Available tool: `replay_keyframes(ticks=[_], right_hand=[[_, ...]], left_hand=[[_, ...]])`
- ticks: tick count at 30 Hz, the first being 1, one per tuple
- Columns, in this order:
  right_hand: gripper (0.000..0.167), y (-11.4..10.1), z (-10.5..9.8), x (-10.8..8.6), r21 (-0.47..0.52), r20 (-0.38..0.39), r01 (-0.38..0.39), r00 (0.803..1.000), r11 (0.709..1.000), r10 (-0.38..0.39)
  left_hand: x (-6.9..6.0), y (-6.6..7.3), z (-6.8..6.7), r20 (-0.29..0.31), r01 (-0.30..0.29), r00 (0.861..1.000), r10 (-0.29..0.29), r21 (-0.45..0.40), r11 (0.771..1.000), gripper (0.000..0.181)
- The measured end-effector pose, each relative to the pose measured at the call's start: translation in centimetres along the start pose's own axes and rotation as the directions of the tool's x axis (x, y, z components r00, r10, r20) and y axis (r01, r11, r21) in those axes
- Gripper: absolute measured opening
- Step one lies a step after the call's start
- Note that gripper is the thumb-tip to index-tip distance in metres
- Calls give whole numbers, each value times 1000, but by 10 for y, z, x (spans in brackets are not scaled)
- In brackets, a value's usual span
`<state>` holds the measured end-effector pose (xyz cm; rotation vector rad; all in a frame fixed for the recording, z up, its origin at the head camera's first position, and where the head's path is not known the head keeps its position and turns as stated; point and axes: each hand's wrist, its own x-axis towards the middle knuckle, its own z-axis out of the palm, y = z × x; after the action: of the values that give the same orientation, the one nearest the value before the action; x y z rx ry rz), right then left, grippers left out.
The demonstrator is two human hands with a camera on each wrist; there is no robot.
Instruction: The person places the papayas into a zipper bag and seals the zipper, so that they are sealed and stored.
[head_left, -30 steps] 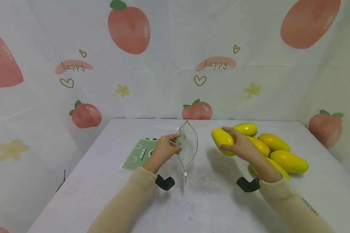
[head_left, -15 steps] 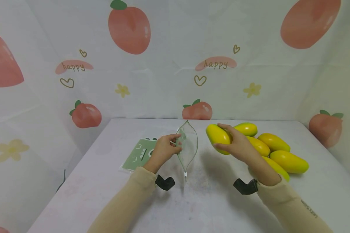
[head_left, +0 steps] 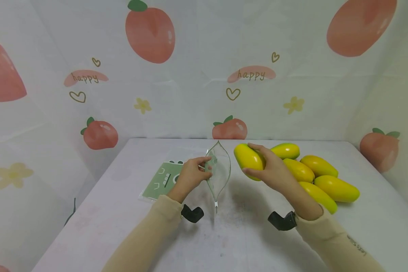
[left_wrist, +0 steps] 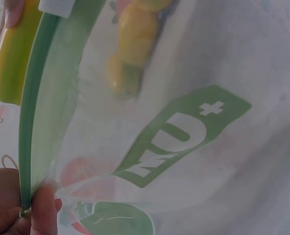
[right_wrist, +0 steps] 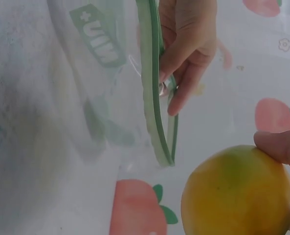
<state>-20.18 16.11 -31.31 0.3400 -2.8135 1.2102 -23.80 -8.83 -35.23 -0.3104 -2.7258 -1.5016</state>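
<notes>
In the head view, my left hand (head_left: 189, 176) pinches one side of the rim of a clear zip bag (head_left: 223, 175). The bag stands upright, its green-edged mouth spread apart, with a white slider at the near end. My right hand (head_left: 274, 170) grips a yellow mango (head_left: 248, 156) in the air, just right of the bag's mouth and apart from it. In the right wrist view, thumb and fingers clasp one side of the mango (right_wrist: 235, 193), which has a greenish patch. A green printed label (left_wrist: 184, 134) shows on the bag in the left wrist view.
Several more mangoes (head_left: 336, 188) lie together on the right of the white table (head_left: 224, 245). A flat green pouch with a printed cartoon face (head_left: 158, 183) lies left of the bag, partly behind my left hand. A fruit-patterned cloth (head_left: 190, 98) hangs behind the table.
My right hand has moved left with the mango, away from the other mangoes and closer to the bag's mouth. My left hand and the bag have stayed in place.
</notes>
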Motion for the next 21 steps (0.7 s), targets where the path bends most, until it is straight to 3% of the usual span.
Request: replay_keyframes(ticks=[21], right_hand=[[70, -12, 25, -3, 44, -6, 130, 992, 991, -129]], left_hand=[[2, 0, 2, 6, 26, 1000, -26, 25, 999, 53]])
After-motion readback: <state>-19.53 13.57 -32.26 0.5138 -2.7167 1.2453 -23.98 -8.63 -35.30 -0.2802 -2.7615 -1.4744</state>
